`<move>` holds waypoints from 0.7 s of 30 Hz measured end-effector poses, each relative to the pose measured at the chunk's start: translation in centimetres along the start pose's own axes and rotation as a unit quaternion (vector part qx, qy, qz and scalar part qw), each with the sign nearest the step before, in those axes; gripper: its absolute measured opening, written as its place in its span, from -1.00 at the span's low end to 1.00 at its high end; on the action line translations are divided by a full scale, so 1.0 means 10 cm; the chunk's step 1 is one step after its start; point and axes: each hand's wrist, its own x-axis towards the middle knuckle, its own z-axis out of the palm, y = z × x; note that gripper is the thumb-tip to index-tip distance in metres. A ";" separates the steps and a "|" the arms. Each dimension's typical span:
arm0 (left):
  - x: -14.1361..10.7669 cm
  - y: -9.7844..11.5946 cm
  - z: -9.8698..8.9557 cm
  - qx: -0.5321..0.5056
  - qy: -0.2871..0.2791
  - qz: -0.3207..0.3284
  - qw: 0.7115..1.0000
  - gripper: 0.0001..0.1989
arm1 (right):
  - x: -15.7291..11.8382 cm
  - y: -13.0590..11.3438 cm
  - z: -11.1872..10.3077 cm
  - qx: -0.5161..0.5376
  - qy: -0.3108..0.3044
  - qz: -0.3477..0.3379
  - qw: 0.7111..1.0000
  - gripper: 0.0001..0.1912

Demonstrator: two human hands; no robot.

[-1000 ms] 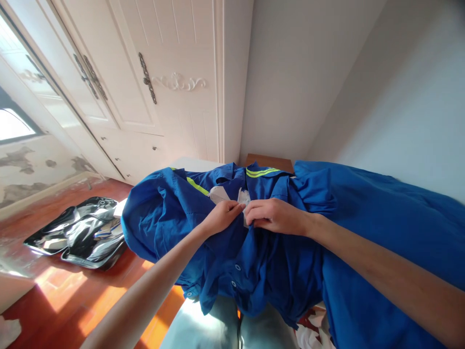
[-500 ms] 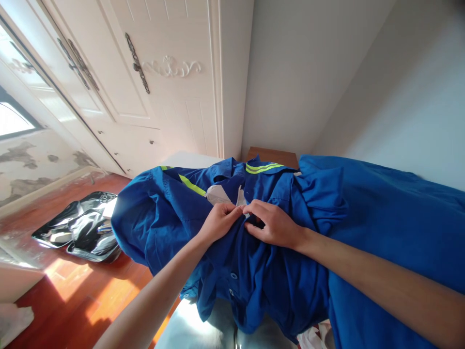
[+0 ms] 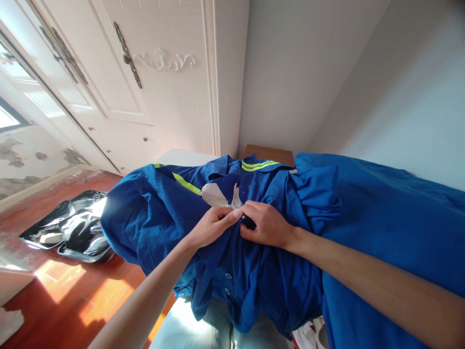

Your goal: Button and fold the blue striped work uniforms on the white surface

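Observation:
A blue work jacket [image 3: 163,218] with yellow-green stripes lies rumpled in front of me, its front edges parted a little above my fingers. White material [image 3: 215,195] shows in that gap. My left hand [image 3: 214,225] pinches the jacket's front edge between thumb and fingers. Against it, thumb to fingertips, my right hand [image 3: 267,223] is closed on the same cloth, with a dark fold under its curled fingers. Whatever lies right between the fingertips is hidden. Lower down the front, a couple of pale buttons [image 3: 228,276] are visible.
Blue cloth [image 3: 385,218] spreads out on the right. An open black suitcase [image 3: 69,228] with things in it lies on the reddish floor [image 3: 72,300] at left. A white wardrobe [image 3: 174,97] stands behind, beside a brown wooden surface [image 3: 271,153] by the wall.
The whole view has shifted slightly, so everything sits a bit further left. The fingers of my right hand have drawn closer together at the jacket's edge; both hands stay on it.

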 end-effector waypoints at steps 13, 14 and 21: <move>0.00 -0.02 -0.08 0.182 -0.064 0.146 0.970 -0.73 | 0.03 0.07 -0.06 0.089 -0.068 0.036 0.993 -0.83; 0.00 -0.03 -0.08 0.195 -0.068 0.156 0.966 -0.72 | 0.03 0.08 -0.06 0.099 -0.070 0.040 0.992 -0.83; -0.05 -0.04 -0.04 0.279 -0.058 0.194 0.939 -0.73 | 0.05 0.21 -0.11 0.195 -0.107 0.053 0.973 -0.84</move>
